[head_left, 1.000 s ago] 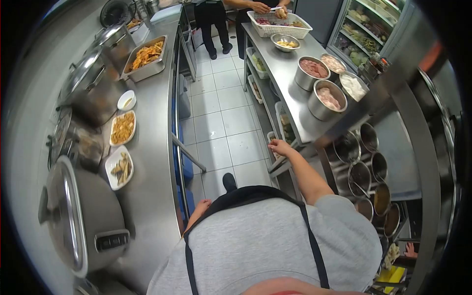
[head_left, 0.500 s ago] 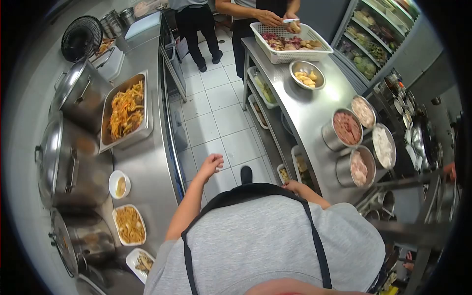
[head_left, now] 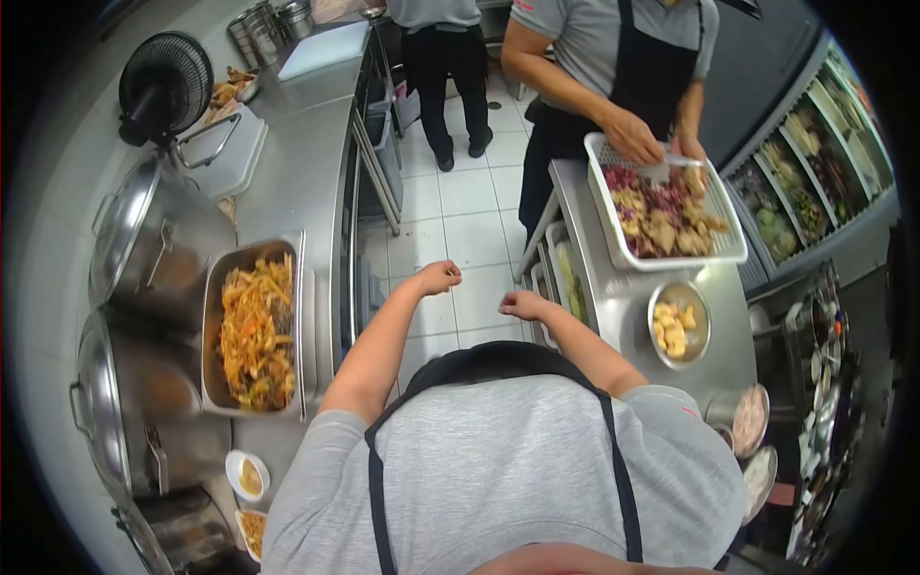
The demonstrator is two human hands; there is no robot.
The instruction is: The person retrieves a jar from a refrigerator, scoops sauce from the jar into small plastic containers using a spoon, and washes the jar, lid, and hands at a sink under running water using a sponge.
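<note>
Over the tiled aisle, my left hand (head_left: 439, 278) is held out in front of me with its fingers curled; whether anything is in it is too small to tell. My right hand (head_left: 522, 306) hangs beside the right counter, fingers loosely bent and their grip unclear. To the left, a steel tray (head_left: 305, 316) of cooked shredded food (head_left: 257, 335) rests on the counter. A metal bowl (head_left: 699, 337) of peeled yellow pieces (head_left: 674, 326) stands on the right counter. Behind it is a white perforated basket (head_left: 628, 251) of purple and tan pieces.
A co-worker (head_left: 613, 86) at the right counter holds a knife and a piece over the basket. Another person (head_left: 446, 77) stands farther down the aisle (head_left: 470, 235). Large lidded pots (head_left: 125, 230), a black fan (head_left: 172, 81) and a white board (head_left: 326, 50) are on the left.
I have moved forward along the aisle, so both counters have shifted back past me. My left hand has come up and in, and both hands are now in front of me, closer together.
</note>
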